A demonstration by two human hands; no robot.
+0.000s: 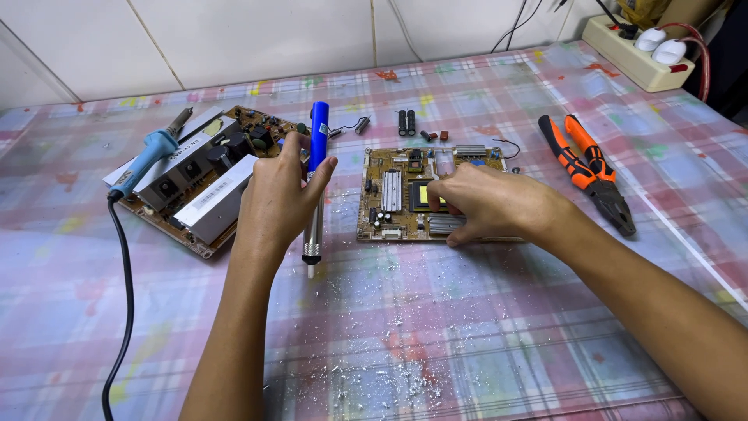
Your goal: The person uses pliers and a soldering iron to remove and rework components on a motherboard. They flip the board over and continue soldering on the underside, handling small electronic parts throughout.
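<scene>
Gripping a blue solder sucker (315, 185) upright in the left hand (279, 199), fingers closed round it, the right hand (487, 204) presses flat on a circuit board (393, 195) mid-frame, loose parts (407, 122) already lying beyond it.

Tan circuit board (405, 195): its right part lies under the right hand (487, 203); the parts there cannot be seen.
Blue and silver desoldering pump (315, 187): its middle is covered by the left hand (280, 199).
Black cable (125, 312): runs off the bottom edge.
Cream power strip (635, 58): cut off by the top edge.
Larger brown circuit board (195, 179): partly hidden under the blue-handled soldering iron (152, 152).
Small dark parts (407, 122): too small to identify.
</scene>
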